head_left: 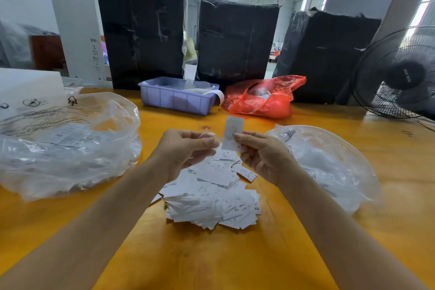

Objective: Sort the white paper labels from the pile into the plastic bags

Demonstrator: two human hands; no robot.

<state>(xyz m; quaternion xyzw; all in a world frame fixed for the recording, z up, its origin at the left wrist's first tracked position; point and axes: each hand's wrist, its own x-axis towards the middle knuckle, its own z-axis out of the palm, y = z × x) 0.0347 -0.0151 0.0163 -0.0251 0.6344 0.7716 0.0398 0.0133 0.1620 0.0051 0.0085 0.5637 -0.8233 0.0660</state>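
A pile of white paper labels point(211, 198) lies on the yellow table point(211, 261) in front of me. Above its far end my right hand point(261, 158) pinches one white label point(232, 129), held upright. My left hand point(188, 150) is beside it with curled fingers, its fingertips at the label's lower left edge. A large clear plastic bag point(68, 146) holding labels sits to the left. Another clear plastic bag point(329, 165) with labels lies to the right.
A blue plastic bin point(176, 97) and a red plastic bag point(261, 99) stand at the table's far side. Behind them rise three black wrapped bales point(235, 40). A black fan point(400, 75) stands at the far right, a white box point(28, 87) at the far left.
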